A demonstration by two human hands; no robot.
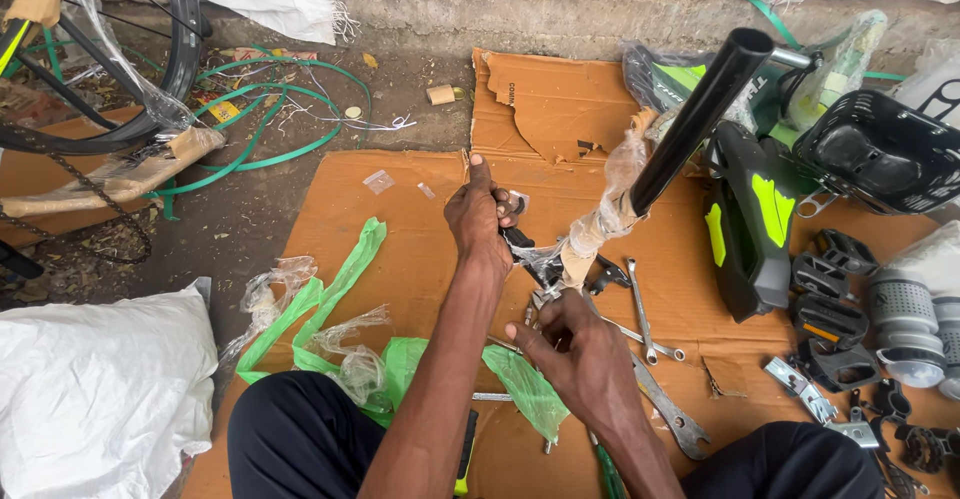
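Observation:
A black tube (700,114), wrapped in paper and clear plastic at its lower end, slants up from the cardboard sheet (410,249) to the upper right. My left hand (478,217) grips a small dark metal part (520,234) beside the wrapped end, thumb pointing up. My right hand (585,354) is closed at the base of the tube, fingers pinched on a small metal piece that I cannot make out. Spanners (640,309) lie flat between and to the right of my hands.
Green plastic strips (340,289) and clear wrapping lie at the left. A green-and-black frame piece (750,224), black pedals (830,299), a black basket (880,149) and grey cylinders (905,319) crowd the right. A wheel (120,79) and white sacks (100,389) sit at the left.

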